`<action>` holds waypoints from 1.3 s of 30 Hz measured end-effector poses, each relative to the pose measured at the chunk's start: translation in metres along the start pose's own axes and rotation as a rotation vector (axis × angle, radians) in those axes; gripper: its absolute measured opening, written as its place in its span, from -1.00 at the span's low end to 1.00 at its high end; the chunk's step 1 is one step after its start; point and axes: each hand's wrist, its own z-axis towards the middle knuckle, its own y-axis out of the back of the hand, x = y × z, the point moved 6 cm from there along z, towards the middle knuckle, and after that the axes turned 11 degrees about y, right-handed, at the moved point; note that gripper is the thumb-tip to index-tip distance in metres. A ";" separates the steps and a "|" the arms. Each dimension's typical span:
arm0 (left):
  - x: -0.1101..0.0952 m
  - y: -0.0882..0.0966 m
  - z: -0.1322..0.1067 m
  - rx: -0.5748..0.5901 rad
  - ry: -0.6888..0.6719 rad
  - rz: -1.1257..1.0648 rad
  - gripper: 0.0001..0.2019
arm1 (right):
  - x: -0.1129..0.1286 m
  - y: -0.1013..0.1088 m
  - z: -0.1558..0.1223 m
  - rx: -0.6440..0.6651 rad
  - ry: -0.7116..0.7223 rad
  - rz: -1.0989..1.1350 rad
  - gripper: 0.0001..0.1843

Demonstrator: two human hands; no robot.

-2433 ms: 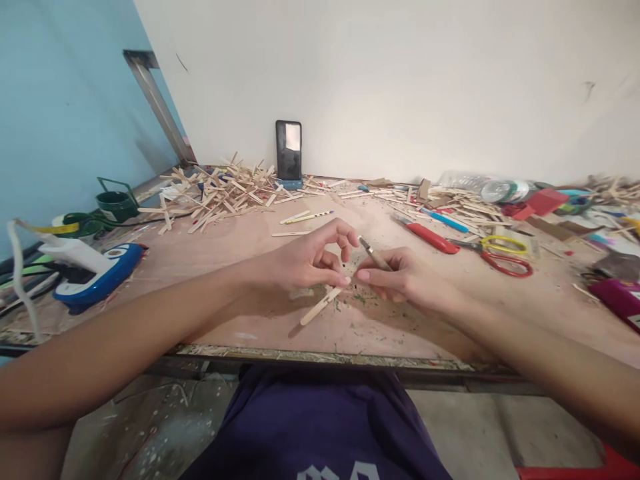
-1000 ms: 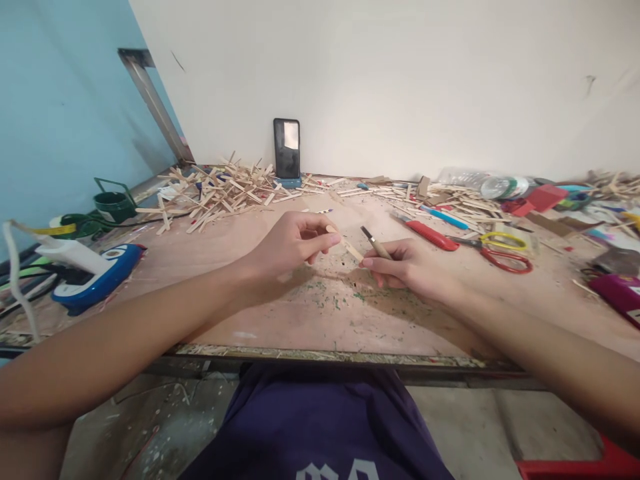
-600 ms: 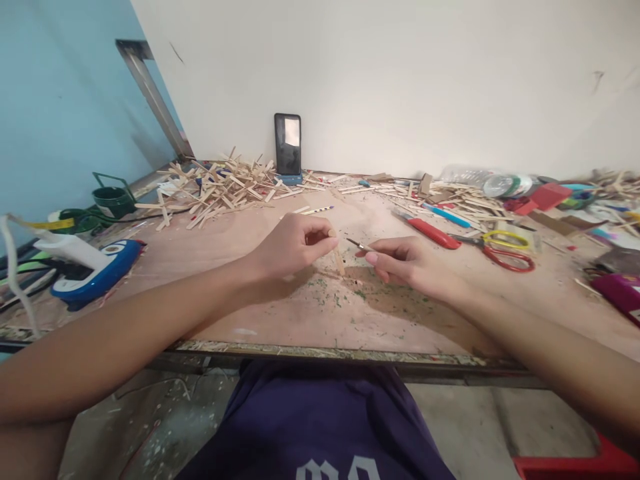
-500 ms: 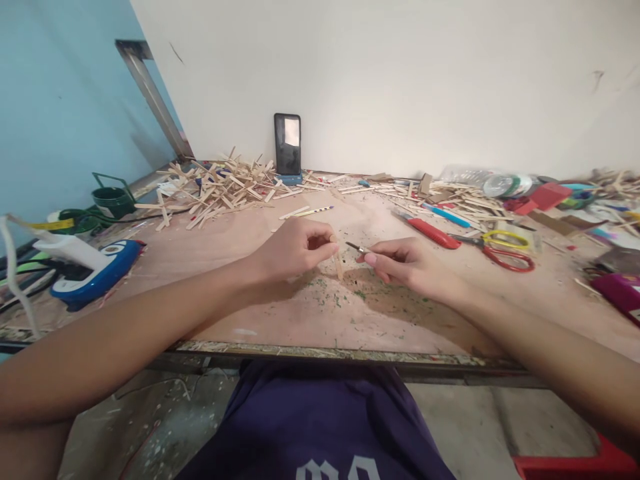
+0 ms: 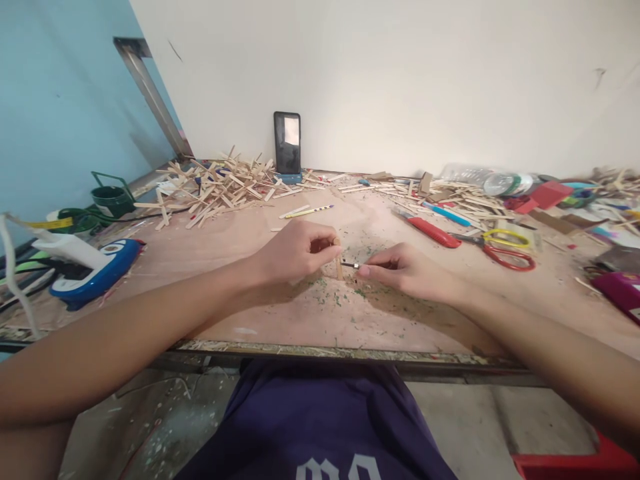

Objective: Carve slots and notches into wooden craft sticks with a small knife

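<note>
My left hand, closed in a pinch at mid-table, grips a thin wooden stick by its upper end. The stick points down and stands nearly upright. Facing it from the right, my right hand is closed around a slim tool with a dark narrow tip and a silver collar. That tip lies at the side of the stick; whether it touches is too small to tell. Fingers hide the tool's handle. Green crumbs are scattered on the table below both hands.
Behind the hands lie a yellow pencil and a heap of wooden sticks. A phone leans at the wall. To the right are a red-handled cutter, scissors and a plastic bottle. A blue power strip sits left.
My right hand has moved left and slightly down, bringing the tool's tip to the stick. The tool is now nearly level. My left hand has shifted slightly right, still pinching the stick.
</note>
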 end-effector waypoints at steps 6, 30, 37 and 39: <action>0.002 0.000 -0.001 -0.012 0.015 0.009 -0.70 | -0.001 0.003 0.000 -0.008 -0.016 -0.035 -0.39; 0.001 -0.001 0.000 -0.024 -0.040 0.040 -0.68 | 0.000 0.001 0.000 0.002 0.030 -0.044 -0.35; 0.001 -0.002 -0.001 -0.033 -0.044 0.020 -0.70 | 0.006 0.000 0.001 0.002 0.035 -0.055 -0.34; 0.001 -0.002 -0.001 -0.038 -0.056 0.023 -0.69 | 0.008 0.000 0.001 0.009 0.042 -0.050 -0.33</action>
